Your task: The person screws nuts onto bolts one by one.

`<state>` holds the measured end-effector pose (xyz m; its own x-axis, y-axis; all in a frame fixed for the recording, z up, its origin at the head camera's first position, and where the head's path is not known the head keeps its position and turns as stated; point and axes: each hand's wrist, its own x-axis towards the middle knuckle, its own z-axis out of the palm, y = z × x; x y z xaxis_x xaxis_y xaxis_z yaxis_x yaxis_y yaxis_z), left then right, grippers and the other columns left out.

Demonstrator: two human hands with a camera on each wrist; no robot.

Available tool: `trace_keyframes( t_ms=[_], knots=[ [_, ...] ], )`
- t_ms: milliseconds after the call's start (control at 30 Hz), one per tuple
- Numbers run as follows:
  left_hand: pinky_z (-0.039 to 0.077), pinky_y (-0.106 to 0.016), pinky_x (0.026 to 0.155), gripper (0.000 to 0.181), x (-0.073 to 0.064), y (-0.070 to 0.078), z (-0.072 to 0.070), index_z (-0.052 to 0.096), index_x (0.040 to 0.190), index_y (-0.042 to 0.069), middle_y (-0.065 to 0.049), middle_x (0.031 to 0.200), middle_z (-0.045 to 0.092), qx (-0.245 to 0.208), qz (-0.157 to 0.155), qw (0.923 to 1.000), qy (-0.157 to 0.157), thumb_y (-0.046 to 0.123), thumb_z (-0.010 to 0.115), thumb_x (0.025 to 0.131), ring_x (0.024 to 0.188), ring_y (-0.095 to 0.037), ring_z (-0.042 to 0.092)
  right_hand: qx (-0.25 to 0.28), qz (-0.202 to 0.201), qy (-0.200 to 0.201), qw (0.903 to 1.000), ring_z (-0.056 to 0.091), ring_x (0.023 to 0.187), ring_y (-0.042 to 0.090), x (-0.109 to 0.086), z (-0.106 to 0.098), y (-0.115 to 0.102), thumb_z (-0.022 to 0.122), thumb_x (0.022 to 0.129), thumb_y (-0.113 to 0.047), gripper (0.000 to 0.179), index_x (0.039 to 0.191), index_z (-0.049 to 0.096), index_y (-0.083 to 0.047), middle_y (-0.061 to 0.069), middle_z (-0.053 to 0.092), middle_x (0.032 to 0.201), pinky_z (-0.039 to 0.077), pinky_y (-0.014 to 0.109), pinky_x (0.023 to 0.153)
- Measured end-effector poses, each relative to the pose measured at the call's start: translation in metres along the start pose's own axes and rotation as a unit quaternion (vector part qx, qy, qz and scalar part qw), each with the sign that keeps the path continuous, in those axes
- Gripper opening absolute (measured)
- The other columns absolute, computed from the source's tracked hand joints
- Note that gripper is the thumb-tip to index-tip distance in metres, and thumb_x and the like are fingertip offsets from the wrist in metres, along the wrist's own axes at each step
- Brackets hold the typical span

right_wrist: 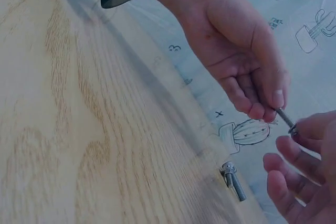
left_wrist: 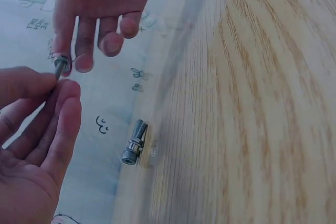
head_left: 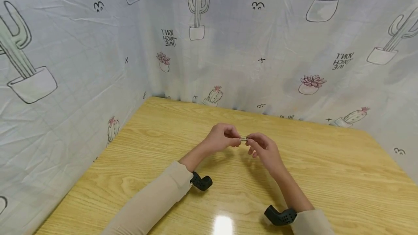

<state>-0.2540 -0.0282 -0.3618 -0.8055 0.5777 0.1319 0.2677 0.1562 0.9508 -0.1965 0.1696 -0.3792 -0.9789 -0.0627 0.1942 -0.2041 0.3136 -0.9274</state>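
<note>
Between the fingertips of both hands is a slim metal bolt [head_left: 244, 139], held above the table. My left hand [head_left: 224, 137] pinches one end of it between thumb and fingers, as the right wrist view shows the threaded shank [right_wrist: 284, 116] coming out of that grip. At the other end, my right hand [head_left: 266, 151] pinches the bolt with thumb and forefinger, by a small ring-shaped part [left_wrist: 62, 63], a nut or washer. The bolt's covered ends are hidden. Lying on the table beyond the hands is a socket-head bolt [left_wrist: 135, 142] with rings on its shank.
The wood-grain table [head_left: 156, 126] reaches back to a hanging cloth [head_left: 228, 64] printed with cacti, which also closes off the left and right sides. Black wrist mounts [head_left: 201, 182] sit at both sleeves. A bright light reflection shows near the front.
</note>
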Motion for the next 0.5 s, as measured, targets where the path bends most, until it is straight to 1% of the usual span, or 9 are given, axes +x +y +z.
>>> trace_keyframes(
  t_ms=[67,133,233,300,400,500],
  knots=[
    [0.057,-0.049,0.081,0.004,0.0001,-0.0013,-0.0001,0.07,0.089,0.006,-0.009,0.085,0.071,-0.004,-0.005,1.0,0.005,0.01,0.068,0.09,0.089,-0.04,0.068,-0.01,-0.019,-0.004,0.9998,0.063,0.069,0.011,-0.0004,-0.0006,0.001,0.058,0.098,-0.018,0.026,0.114,0.061,0.002,0.019,0.063,0.097,0.055,0.028,0.06],
    [0.057,-0.049,0.081,0.006,0.0001,-0.0019,0.0,0.07,0.089,0.004,-0.01,0.085,0.072,-0.007,-0.006,0.9999,0.006,0.01,0.069,0.089,0.089,-0.04,0.068,-0.018,-0.025,-0.003,0.9995,0.063,0.069,0.01,-0.0006,-0.001,0.0017,0.06,0.097,-0.016,0.024,0.112,0.063,0.002,0.022,0.063,0.097,0.055,0.029,0.059],
    [0.057,-0.048,0.081,0.008,0.0001,-0.0015,0.0006,0.069,0.09,0.004,-0.009,0.086,0.072,-0.003,-0.003,1.0,0.003,0.011,0.07,0.089,0.089,-0.039,0.069,-0.02,-0.011,0.001,0.9997,0.063,0.068,0.011,-0.0009,-0.0007,0.0016,0.058,0.098,-0.02,0.026,0.108,0.063,0.004,0.018,0.063,0.091,0.054,0.028,0.06],
    [0.057,-0.047,0.081,0.007,0.0,-0.0013,0.0011,0.069,0.09,0.004,-0.01,0.087,0.072,-0.001,0.003,1.0,-0.002,0.011,0.07,0.089,0.089,-0.038,0.069,-0.014,0.005,0.002,0.9999,0.062,0.068,0.013,-0.0011,-0.0002,0.0008,0.056,0.099,-0.023,0.03,0.106,0.062,0.006,0.013,0.063,0.085,0.054,0.028,0.061],
    [0.058,-0.038,0.08,0.006,-0.0003,-0.0016,0.0016,0.069,0.089,0.005,-0.009,0.087,0.072,0.003,0.018,0.9996,-0.02,0.011,0.07,0.089,0.086,-0.031,0.07,-0.007,0.016,0.001,0.9999,0.06,0.065,0.016,-0.0019,0.0011,0.001,0.052,0.101,-0.027,0.037,0.098,0.06,0.009,0.008,0.06,0.076,0.054,0.03,0.061],
    [0.058,-0.028,0.078,0.004,-0.001,-0.002,0.0023,0.069,0.089,0.006,-0.009,0.088,0.072,0.006,0.031,0.9987,-0.04,0.01,0.071,0.088,0.081,-0.02,0.071,0.003,0.022,-0.002,0.9997,0.052,0.057,0.015,-0.0027,0.0029,0.0025,0.049,0.102,-0.031,0.044,0.082,0.056,0.008,0.004,0.051,0.064,0.049,0.031,0.056]
  ],
)
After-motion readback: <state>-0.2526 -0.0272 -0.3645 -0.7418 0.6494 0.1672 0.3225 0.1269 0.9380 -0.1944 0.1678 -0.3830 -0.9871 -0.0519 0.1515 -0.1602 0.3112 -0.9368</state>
